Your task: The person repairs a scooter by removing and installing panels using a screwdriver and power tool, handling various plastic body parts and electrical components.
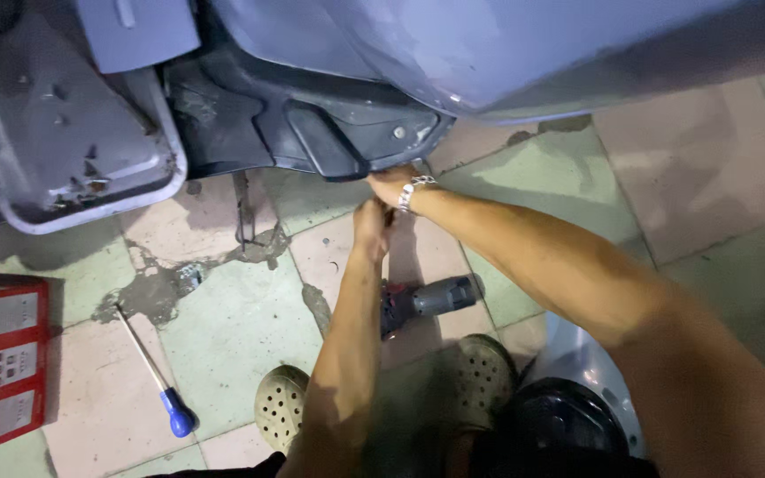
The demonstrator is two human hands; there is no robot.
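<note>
Both my arms reach forward under the lower edge of a grey scooter body (506,53). My right hand (393,185), with a metal bracelet on its wrist, touches the underside of the black plastic under-panel (329,133) near its tip. My left hand (371,223) sits just below it, fingers curled; what they hold is hidden. A cordless drill (427,299) lies on the tiled floor between my arms, untouched.
A blue-handled screwdriver (154,372) lies on the tiles at left. A red parts box (2,358) stands at the left edge. A grey detached panel (55,133) rests upper left. My two perforated clogs (282,403) are at the bottom, a dark round part (568,416) beside them.
</note>
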